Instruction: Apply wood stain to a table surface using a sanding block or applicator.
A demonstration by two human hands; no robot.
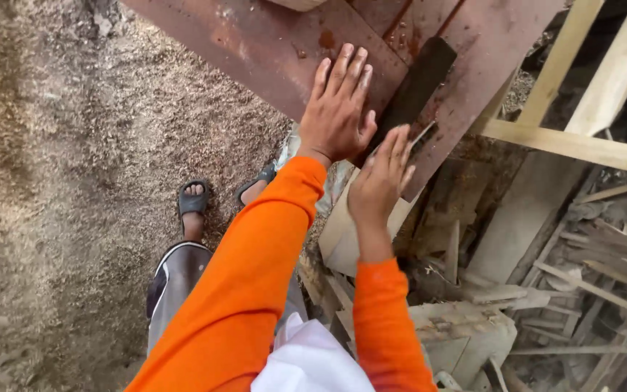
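Note:
My left hand [339, 109] lies flat, fingers spread, on a rusty reddish metal table [255, 43] near its corner. My right hand [382, 178] hovers just right of it, fingers together and extended, at the table's edge beside a dark narrow slot [419, 83] in the metal. Both arms wear orange sleeves. Neither hand holds anything. A pale wooden board [342, 232] sits below the right hand, partly hidden by it.
Sawdust covers the ground [74, 181] on the left. My feet in dark sandals [194, 199] stand by the table. Pale timber beams [582, 145] and a heap of wood offcuts [589, 290] fill the right side.

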